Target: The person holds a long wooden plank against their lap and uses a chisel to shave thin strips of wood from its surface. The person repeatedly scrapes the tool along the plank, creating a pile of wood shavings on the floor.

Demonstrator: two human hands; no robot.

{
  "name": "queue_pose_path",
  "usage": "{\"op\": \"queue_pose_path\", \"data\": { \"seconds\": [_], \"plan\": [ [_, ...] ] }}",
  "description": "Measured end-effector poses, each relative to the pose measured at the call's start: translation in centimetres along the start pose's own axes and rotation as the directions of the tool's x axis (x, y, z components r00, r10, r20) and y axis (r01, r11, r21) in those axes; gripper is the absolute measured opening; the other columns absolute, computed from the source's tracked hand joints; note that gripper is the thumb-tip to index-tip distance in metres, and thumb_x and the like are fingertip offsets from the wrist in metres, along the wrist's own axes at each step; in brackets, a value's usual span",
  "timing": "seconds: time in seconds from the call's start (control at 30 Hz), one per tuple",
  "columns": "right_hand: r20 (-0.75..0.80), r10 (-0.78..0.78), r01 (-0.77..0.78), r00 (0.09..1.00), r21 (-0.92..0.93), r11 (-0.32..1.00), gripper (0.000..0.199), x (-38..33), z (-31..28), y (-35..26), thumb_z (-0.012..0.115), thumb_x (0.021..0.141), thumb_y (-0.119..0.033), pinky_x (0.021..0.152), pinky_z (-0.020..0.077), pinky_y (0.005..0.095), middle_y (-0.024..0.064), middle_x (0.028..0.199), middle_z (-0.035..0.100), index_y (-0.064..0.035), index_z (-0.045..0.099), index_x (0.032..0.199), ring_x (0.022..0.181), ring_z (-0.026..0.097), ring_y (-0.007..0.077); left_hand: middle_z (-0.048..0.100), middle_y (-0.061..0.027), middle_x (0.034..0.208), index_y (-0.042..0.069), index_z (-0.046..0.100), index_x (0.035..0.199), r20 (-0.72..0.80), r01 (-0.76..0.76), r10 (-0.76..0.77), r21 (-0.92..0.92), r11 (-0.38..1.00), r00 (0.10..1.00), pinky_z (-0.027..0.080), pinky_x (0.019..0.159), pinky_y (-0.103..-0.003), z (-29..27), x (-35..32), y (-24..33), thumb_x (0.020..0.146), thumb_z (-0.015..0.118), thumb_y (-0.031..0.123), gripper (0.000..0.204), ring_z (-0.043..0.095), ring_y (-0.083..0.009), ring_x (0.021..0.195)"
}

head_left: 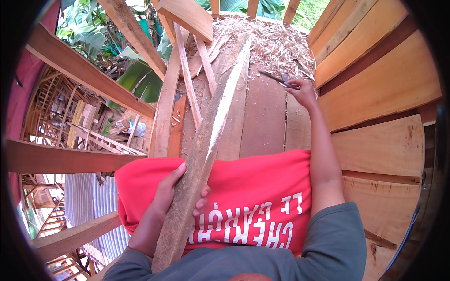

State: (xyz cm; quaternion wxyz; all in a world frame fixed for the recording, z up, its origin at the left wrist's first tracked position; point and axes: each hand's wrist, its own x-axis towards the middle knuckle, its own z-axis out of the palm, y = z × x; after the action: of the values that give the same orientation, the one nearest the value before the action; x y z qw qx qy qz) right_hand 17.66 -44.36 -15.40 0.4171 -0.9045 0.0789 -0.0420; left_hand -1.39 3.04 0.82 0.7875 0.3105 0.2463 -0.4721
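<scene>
My left hand point(180, 194) is closed around a long rough wooden beam point(192, 185), with fingertips showing on its right side. The beam slants from beside my body over my lap to the far planks, and a bright white patch runs along its upper part. Out to the right, my right hand point(302, 92) grips a dark, narrow, pointed tool point(274, 77) just above the planks; its exact kind I cannot make out. Red cloth point(253, 175) with white lettering covers my lap beneath the beam.
A heap of wood shavings point(276, 42) lies on the plank floor point(265, 124) at the far end. Loose strips point(187, 75) and a short timber block point(187, 18) are at the far left. Plank walling point(375, 84) stands right; open framing point(79, 157) borders the left.
</scene>
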Motion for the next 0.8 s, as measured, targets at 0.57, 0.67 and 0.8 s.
{"op": "queue_pose_path", "data": {
  "seconds": [0.57, 0.67, 0.8],
  "plan": [
    [0.701, -0.093, 0.188, 0.707, -0.059, 0.98, 0.026, -2.1, 4.8, -2.5, 0.08, 0.079, -0.021, 0.078, 0.0544, 0.0345, 0.0077, 0.094, 0.076, -0.015, 0.078, 0.104, 0.085, 0.071, 0.0222, 0.054, -0.0158, 0.085, 0.01, 0.045, 0.136, 0.002, -0.017, 0.017, -0.019, 1.0, 1.0, 0.044, 0.052, -0.037, -0.1, 0.1, 0.2, 0.102, 0.031, 0.053, 0.056, 0.054, -0.0257, 0.064],
    [0.827, -0.065, 0.287, 0.558, -0.119, 0.95, 0.025, -2.7, 7.0, -3.5, 0.08, 0.079, -0.019, 0.079, 0.0544, 0.0345, 0.0073, 0.095, 0.076, -0.0151, 0.078, 0.104, 0.086, 0.071, 0.0217, 0.054, -0.016, 0.085, 0.011, 0.045, 0.136, -0.003, -0.009, 0.009, -0.02, 1.0, 1.0, 0.044, 0.052, -0.038, 0.0, 0.1, 0.3, 0.102, 0.031, 0.052, 0.055, 0.054, -0.026, 0.064],
    [-0.117, 0.104, -0.13, 0.988, -0.24, 0.962, 0.034, -1.4, 8.0, -4.2, 0.084, 0.075, -0.015, 0.076, 0.0537, 0.0329, 0.0048, 0.092, 0.077, -0.0128, 0.077, 0.109, 0.083, 0.07, 0.015, 0.054, -0.0162, 0.085, 0.01, 0.045, 0.135, 0.002, -0.01, 0.011, -0.024, 1.0, 1.0, 0.044, 0.052, -0.038, 0.0, 0.1, 0.2, 0.102, 0.031, 0.052, 0.055, 0.054, -0.0261, 0.064]
  ]
}}
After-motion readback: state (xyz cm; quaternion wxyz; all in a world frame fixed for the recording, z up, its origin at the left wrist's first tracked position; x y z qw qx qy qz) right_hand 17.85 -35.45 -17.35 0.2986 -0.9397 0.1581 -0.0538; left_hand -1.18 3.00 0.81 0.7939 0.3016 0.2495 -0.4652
